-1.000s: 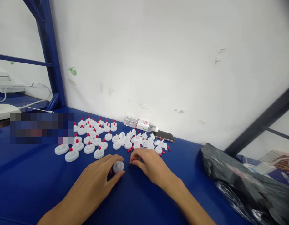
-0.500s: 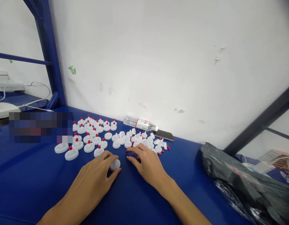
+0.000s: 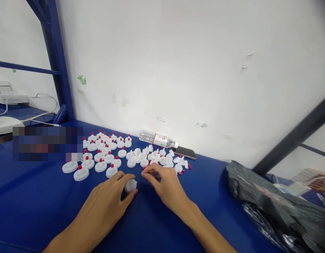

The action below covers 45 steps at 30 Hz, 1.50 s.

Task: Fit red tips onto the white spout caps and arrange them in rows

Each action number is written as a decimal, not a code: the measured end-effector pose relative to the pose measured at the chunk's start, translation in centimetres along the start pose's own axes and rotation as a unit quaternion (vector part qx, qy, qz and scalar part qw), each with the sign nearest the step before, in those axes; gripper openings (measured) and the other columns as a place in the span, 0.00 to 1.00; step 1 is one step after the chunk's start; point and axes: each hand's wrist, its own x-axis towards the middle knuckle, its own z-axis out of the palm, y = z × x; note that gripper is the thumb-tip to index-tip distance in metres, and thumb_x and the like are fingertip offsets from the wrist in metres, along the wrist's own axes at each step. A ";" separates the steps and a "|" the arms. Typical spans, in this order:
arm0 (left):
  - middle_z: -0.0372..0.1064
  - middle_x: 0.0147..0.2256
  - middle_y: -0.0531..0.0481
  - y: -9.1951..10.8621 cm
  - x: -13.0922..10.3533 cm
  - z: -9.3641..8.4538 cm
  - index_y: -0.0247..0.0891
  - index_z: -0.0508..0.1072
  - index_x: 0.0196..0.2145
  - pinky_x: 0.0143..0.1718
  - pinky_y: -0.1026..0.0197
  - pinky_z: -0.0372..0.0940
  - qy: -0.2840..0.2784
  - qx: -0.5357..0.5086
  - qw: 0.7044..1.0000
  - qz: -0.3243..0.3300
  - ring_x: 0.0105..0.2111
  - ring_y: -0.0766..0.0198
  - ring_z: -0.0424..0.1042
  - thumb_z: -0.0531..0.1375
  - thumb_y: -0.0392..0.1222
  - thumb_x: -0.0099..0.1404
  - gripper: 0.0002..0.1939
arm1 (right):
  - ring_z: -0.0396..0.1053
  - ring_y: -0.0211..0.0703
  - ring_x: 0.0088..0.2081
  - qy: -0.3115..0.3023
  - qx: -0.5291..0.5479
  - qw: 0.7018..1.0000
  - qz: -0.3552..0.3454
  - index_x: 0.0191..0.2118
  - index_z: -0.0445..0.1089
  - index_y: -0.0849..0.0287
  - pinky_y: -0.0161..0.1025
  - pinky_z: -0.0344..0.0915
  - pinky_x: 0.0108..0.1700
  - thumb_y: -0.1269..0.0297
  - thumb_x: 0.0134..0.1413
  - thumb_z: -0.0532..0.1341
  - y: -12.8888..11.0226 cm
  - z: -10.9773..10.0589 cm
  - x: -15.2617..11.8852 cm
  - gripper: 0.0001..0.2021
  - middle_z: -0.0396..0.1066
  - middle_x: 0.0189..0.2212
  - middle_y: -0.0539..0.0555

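Note:
My left hand (image 3: 107, 198) is closed around a white nozzle cap (image 3: 130, 185), its thumb and fingers at the sides and its narrow spout tilted toward the right. Close by on the right, my right hand (image 3: 167, 184) has its thumb and index finger pinched together; anything between them is hidden. Just beyond it lies a loose pile of white nozzle caps (image 3: 163, 160) without tips. Small red tip caps (image 3: 183, 171) are scattered around that pile. White nozzle caps with red tips (image 3: 100, 166) stand upright on the blue tabletop (image 3: 141, 221), beyond my left hand.
A clear plastic bottle (image 3: 160, 140) lies along the wall, beside a dark phone (image 3: 185, 152). On the right is a crumpled dark plastic bag (image 3: 273, 200). A blue metal post (image 3: 59, 56) rises at the back left, with white devices and cables beyond.
My right thumb and index finger have come together from a parted position and drawn slightly back from the pile. The nozzle cap in my left hand has tilted, so its spout shows.

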 end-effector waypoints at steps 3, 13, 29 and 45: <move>0.72 0.41 0.49 -0.1 0.0 0.2 0.45 0.76 0.48 0.36 0.55 0.61 -0.001 0.000 1.000 0.002 0.37 0.54 0.76 0.53 0.44 0.71 0.14 | 0.78 0.36 0.36 0.007 0.048 0.998 -0.029 0.40 0.79 0.55 0.30 0.69 0.40 0.70 0.63 0.66 -0.7 0.0 -0.1 0.04 0.81 0.35 0.46; 0.70 0.39 0.49 -0.2 0.2 0.4 0.43 0.76 0.44 0.33 0.56 0.58 0.002 0.005 1.000 0.015 0.35 0.56 0.74 0.53 0.44 0.71 0.13 | 0.78 0.40 0.41 -0.026 0.001 0.996 -0.089 0.45 0.82 0.52 0.35 0.70 0.46 0.71 0.65 0.65 -0.6 0.5 -0.3 0.10 0.81 0.41 0.50; 0.67 0.49 0.49 -0.1 -0.2 0.0 0.47 0.72 0.54 0.36 0.58 0.65 -0.041 -0.056 0.998 0.003 0.39 0.58 0.76 0.61 0.45 0.68 0.16 | 0.75 0.37 0.32 -0.006 0.080 0.997 0.008 0.35 0.81 0.55 0.31 0.67 0.37 0.72 0.57 0.70 -1.0 2.1 -0.7 0.04 0.81 0.32 0.47; 0.83 0.36 0.49 -1.1 0.2 -2.0 0.44 0.83 0.39 0.37 0.55 0.66 0.033 -0.042 0.999 -0.001 0.35 0.53 0.79 0.52 0.52 0.65 0.21 | 0.74 0.37 0.40 -0.050 0.058 0.997 -0.020 0.45 0.82 0.49 0.34 0.67 0.42 0.82 0.55 0.57 -2.2 0.5 -0.7 0.23 0.79 0.41 0.48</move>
